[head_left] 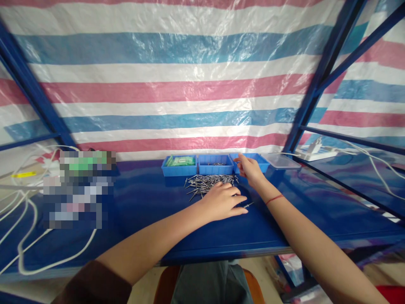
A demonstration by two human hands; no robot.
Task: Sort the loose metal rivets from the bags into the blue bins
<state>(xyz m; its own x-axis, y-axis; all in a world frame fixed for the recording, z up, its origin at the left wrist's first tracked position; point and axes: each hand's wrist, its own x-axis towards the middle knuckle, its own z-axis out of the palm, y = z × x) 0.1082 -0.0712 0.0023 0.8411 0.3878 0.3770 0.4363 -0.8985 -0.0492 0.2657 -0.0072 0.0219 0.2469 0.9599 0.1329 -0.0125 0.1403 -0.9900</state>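
A pile of thin silvery metal pins, which look like blind rivets (202, 182), lies on the blue table in front of three small blue bins. My left hand (223, 202) rests palm down at the pile's near right edge, its fingers spread. By its fingertips lies a single rivet (249, 205). Over the right bin (261, 162) is my right hand (250, 169), with the fingers curled together; whatever they may hold is too small to make out. Several small metal pieces lie in the middle bin (215, 169). Green-and-clear plastic packets (180, 161) fill the left bin (179, 171).
A clear plastic lid (283, 161) lies right of the bins, near a white power strip (316, 152). White cables (28, 236) loop across the table's left side beside a blurred-out patch. Blue metal frame posts (311, 99) and a striped sheet (177, 90) enclose the table.
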